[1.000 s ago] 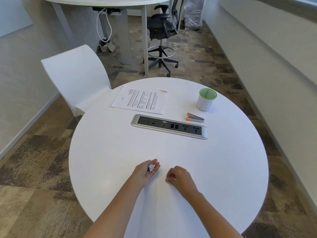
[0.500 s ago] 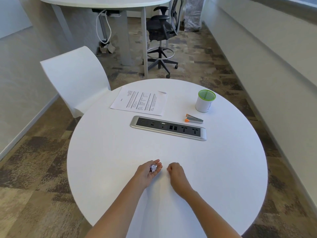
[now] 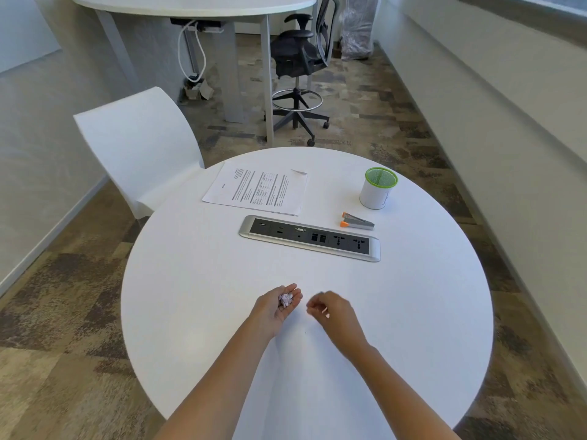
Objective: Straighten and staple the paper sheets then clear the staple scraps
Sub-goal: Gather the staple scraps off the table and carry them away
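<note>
My left hand (image 3: pixel 275 304) lies palm up near the front of the round white table (image 3: pixel 190 281), cupping a small pile of staple scraps (image 3: pixel 286 300). My right hand (image 3: pixel 333 311) hovers just right of it, fingers curled and pinched together; whether a scrap is between them I cannot tell. The printed paper sheets (image 3: pixel 259 192) lie flat at the far left of the table, one far corner slightly lifted. A grey and orange stapler (image 3: pixel 357 221) rests at the far right, beside a white cup with a green rim (image 3: pixel 378 192).
A silver power and socket strip (image 3: pixel 309 238) is set into the table between my hands and the papers. A white chair (image 3: pixel 139 147) stands at the far left edge. Beyond are another table (image 3: pixel 193 3) and a black office chair (image 3: pixel 298 58).
My right hand has lifted off the tabletop and turned, its pinched fingers now pointing toward my left palm. The left hand stays cupped with the scraps.
</note>
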Demonstrator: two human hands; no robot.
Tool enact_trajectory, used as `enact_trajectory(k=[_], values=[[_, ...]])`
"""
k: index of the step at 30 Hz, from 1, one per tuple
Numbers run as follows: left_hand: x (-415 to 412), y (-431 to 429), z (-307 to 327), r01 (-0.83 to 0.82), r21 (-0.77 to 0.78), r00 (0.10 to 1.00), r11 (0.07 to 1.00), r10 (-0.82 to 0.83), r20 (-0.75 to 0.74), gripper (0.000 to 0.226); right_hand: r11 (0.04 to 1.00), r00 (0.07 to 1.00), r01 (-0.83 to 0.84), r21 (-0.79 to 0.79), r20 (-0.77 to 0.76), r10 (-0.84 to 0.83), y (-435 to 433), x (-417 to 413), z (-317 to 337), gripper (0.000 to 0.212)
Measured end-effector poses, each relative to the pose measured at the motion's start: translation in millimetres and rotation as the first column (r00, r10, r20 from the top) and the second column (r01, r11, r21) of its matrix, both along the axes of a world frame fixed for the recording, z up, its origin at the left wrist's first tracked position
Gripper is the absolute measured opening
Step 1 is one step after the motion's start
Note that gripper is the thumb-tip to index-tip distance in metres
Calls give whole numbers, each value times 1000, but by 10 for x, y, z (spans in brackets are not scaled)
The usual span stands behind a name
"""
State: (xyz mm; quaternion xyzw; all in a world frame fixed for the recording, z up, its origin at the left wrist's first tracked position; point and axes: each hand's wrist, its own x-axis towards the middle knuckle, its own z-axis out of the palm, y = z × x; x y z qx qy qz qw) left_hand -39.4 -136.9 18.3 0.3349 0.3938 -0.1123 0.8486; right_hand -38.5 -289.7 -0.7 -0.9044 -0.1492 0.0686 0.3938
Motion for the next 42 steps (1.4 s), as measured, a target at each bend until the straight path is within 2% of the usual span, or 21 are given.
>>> enact_trajectory(k=[3, 5, 12, 14, 18, 20, 22, 23, 25, 26, 28, 30, 32, 33, 35, 37, 38, 39, 40, 41, 42], values=[[-11, 37, -3, -5, -8, 1000, 1000, 5, 15, 25, 966, 981, -194, -169, -4, 196, -110, -103, -214, 12], [-22, 33, -10, -4, -15, 1000, 1000, 4, 15, 25, 939, 962, -263, -222, 11, 273, -121, -117, -271, 13], [-59, 11, -21, 1, -24, 1000, 1000, -1, 0, 23, 869, 911, -349, -351, 92, 403, -46, -14, -305, 10], [-67, 16, -22, 5, -21, 1000, 1000, -5, 2, 24, 842, 881, -351, -409, 160, 445, -15, 2, -329, 7], [-81, 12, -23, 8, -9, 1000, 1000, -8, -7, 23, 774, 882, -283, -566, 163, 442, 39, -39, -408, 22], [-85, 14, -11, -5, -6, 1000, 1000, 5, -10, 22, 838, 935, -233, -494, 124, 333, 70, -49, -396, 24], [-84, 7, -8, -18, -1, 1000, 1000, 18, -21, 22, 953, 996, -28, -301, 73, 52, 112, 8, -302, 30], [-80, 6, -2, -18, 9, 1000, 1000, 18, -25, 22, 974, 995, 93, -207, 43, -86, 149, 66, -227, 31], [-62, -2, 25, -10, 23, 999, 1000, 10, -30, 21, 985, 975, 164, 43, -159, -155, 233, 183, -88, 28], [-51, -12, 39, -3, 23, 999, 1000, 4, -32, 21, 984, 972, 163, 77, -183, -147, 279, 220, 27, 26], [-24, -47, 83, 12, 17, 999, 1000, -11, -31, 21, 999, 994, 22, -34, -104, -25, 353, 236, 232, 23], [23, -89, 150, 31, 18, 999, 999, -30, -36, 15, 952, 987, -120, -283, 74, 146, 384, 247, 351, 17], [92, -129, 227, 38, -17, 999, 999, -39, -18, 11, 899, 915, -155, -410, 284, 287, 364, 289, 351, 19], [131, -144, 265, 24, -54, 1000, 998, -24, -6, 12, 895, 899, -150, -419, 320, 300, 354, 320, 382, 18], [214, -167, 360, -21, -129, 999, 991, 24, 23, 16, 950, 947, -112, -292, 258, 191, 352, 399, 509, 11], [310, -197, 449, -61, -154, 996, 986, 70, 54, 16, 1000, 991, 23, -4, 130, -22, 338, 455, 628, 3], [368, -223, 496, -75, -156, 993, 985, 87, 76, 16, 981, 986, 138, 138, 77, -150, 330, 492, 682, 5], [415, -254, 548, -92, -161, 989, 983, 108, 97, 17, 926, 961, 270, 265, -20, -275, 311, 536, 714, 9], [476, -289, 597, -108, -177, 985, 978, 130, 118, 18, 828, 912, 410, 381, -174, -372, 302, 596, 747, 12], [536, -331, 646, -122, -193, 979, 974, 150, 136, 19, 693, 839, 540, 478, -370, -400, 294, 665, 770, 14], [597, -374, 692, -130, -197, 974, 972, 162, 156, 20, 530, 751, 652, 543, -561, -348, 290, 740, 778, 16]])
